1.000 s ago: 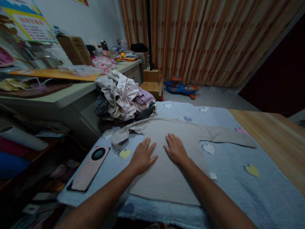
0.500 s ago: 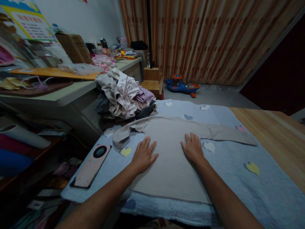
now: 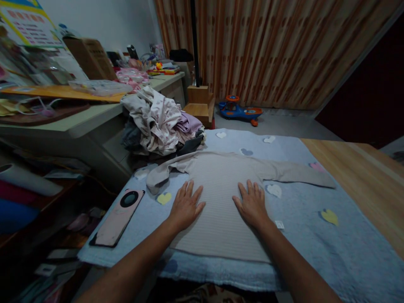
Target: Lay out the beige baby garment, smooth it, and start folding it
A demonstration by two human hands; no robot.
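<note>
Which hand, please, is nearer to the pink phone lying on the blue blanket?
Left. The left hand rests on the knit sweater, just to the right of the pink phone; the right hand lies farther off, across the sweater.

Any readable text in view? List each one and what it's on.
Nothing can be read word for word.
Wall poster: red characters, too small to read.
Cardboard box: dark print, too blurred to read.
Small white label on the blue blanket: too small to read.
</note>
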